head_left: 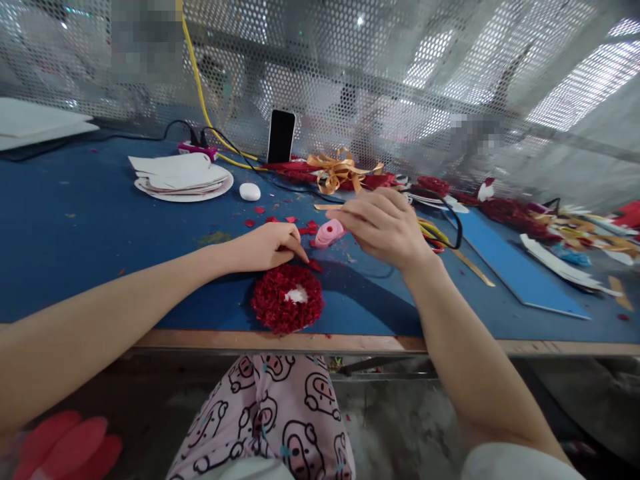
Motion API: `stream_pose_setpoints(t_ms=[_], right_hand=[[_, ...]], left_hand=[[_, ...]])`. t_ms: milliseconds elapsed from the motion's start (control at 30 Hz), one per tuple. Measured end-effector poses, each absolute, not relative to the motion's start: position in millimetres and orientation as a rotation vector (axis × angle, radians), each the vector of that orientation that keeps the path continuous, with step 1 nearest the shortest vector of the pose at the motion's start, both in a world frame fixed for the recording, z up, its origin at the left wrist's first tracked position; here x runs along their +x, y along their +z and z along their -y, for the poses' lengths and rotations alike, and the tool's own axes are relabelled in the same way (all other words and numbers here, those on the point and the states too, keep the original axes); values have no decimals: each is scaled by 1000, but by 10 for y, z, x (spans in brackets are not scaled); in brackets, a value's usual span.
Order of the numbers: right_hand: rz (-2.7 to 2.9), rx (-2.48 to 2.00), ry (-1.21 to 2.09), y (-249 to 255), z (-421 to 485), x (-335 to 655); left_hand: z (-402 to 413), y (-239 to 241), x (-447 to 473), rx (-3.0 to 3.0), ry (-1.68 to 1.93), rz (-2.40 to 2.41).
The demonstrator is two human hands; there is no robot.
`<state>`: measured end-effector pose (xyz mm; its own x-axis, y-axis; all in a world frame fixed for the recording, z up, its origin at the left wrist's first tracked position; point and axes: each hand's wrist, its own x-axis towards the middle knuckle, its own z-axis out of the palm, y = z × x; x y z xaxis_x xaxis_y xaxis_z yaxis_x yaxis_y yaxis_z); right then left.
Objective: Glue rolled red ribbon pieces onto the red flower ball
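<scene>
My left hand (273,247) rests low over the table, fingers bent together, with its fingertips at a small red piece (314,265). Just below it lies a round, ruffled dark-red flower-like piece (287,300) with a white patch in its middle. My right hand (385,227) is raised to the right of it, its fingers curled and pressed together; whatever they hold is hidden. Beside its fingertips appears a pink rounded object (329,234) with a red spot; I cannot tell whether the hand grips it. More red pieces (291,219) are scattered behind my left hand.
Stacked white card shapes (183,177), a white rounded case (250,192) and an upright phone (281,137) stand at the back. Orange ribbon (340,170) lies behind my hands. A black cable (457,230) loops right of my right hand, near a blue board (515,267).
</scene>
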<state>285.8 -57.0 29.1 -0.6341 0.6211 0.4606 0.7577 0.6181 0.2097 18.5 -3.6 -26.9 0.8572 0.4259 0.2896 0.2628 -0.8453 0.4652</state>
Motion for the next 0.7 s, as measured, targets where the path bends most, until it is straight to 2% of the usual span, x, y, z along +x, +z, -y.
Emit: stream_pose_setpoints(t_ms=[133,333,433,700], right_hand=[[2279,-1269,-541,243,450,2993],[2349,-1519,-190,10,190,3251],[2355,-1624,-119,-80,121,3300],[2286,-1548,0,-42,170,3138]], left_hand=[[54,-247,191,2587,524,-542],[67,-221,186,2586,522,-546],[62,-227,184,2586,531,-534],[83,-238,251,2552,653,-692]])
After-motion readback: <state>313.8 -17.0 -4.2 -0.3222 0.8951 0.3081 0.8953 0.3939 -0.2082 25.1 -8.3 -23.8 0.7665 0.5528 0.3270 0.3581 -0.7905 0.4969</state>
